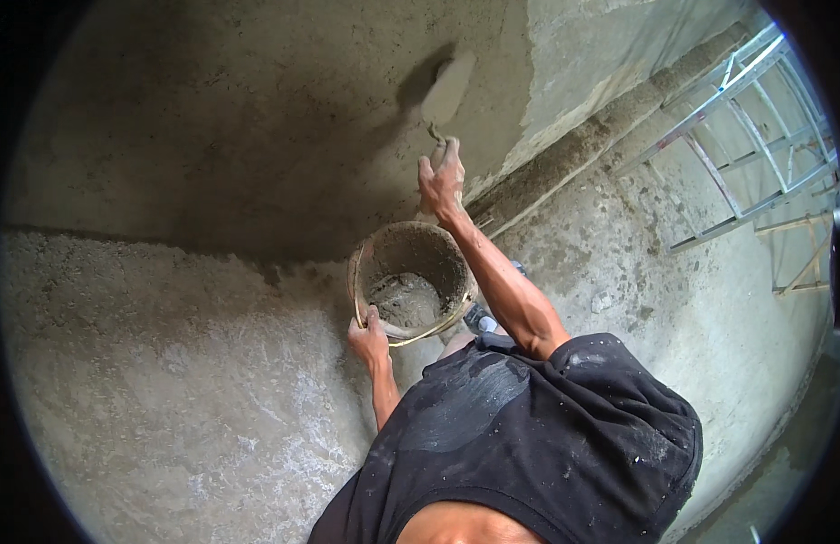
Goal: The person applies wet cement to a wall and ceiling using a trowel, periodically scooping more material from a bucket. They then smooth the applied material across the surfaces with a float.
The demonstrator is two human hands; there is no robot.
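My right hand (443, 178) is closed around the handle of a trowel (449, 88), whose mortar-coated blade points up and away over the wet grey wall surface (302, 118). Whether the blade touches that surface I cannot tell; a dark shadow lies beside it. With my left hand (369, 338) I grip the near left rim of a bucket (364, 272). Wet grey mortar (406, 299) sits in the bottom of the bucket, and more is smeared on its inner wall. The bucket's thin handle hangs down along its near side.
A metal scaffold frame (755, 136) stands at the far right, with a wooden frame (801, 254) below it. Mortar splashes mark the concrete floor (637, 272). A rough ledge (583, 136) runs along the wall's foot. Drier concrete (166, 363) spreads at the left.
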